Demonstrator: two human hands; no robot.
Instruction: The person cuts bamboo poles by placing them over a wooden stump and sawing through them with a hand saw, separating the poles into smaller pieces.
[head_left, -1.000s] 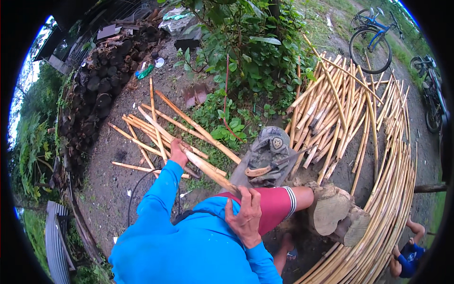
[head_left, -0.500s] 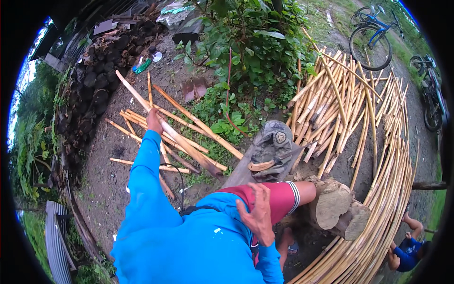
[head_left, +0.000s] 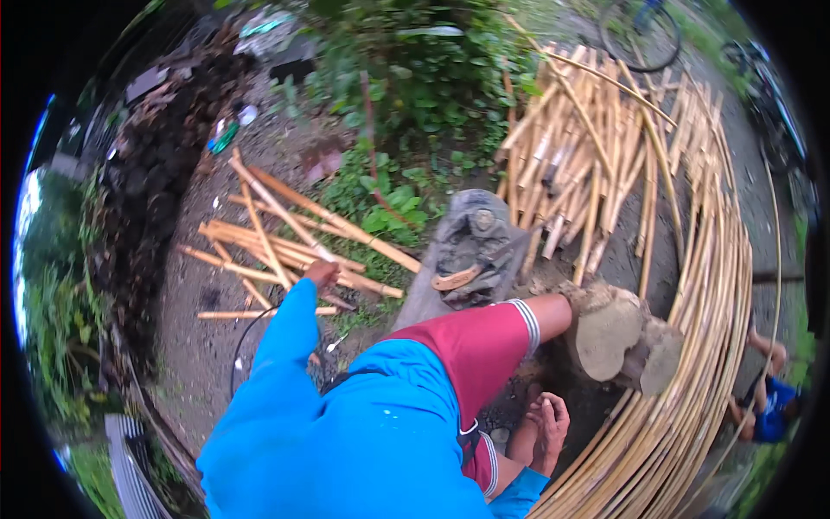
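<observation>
Poles [head_left: 359, 233] on dirt [head_left: 192, 355] beside greenery [head_left: 415, 112]

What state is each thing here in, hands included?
Left hand: at the pale pole, grip unclear.
Pale pole: straight, no break visible.
Right hand: empty, fingers loosely bent.
Wooden-handled blade: unheld, lying on the camouflage cap.
Camouflage cap: lying beneath that blade.
Long poles: lying side by side.
Log: sawn through, cut face showing.

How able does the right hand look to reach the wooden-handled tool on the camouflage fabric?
Probably yes: the right hand seems empty and nothing covers the tool's wooden handle. The thigh in red shorts lies between, so the hand would likely cross over it.
</observation>
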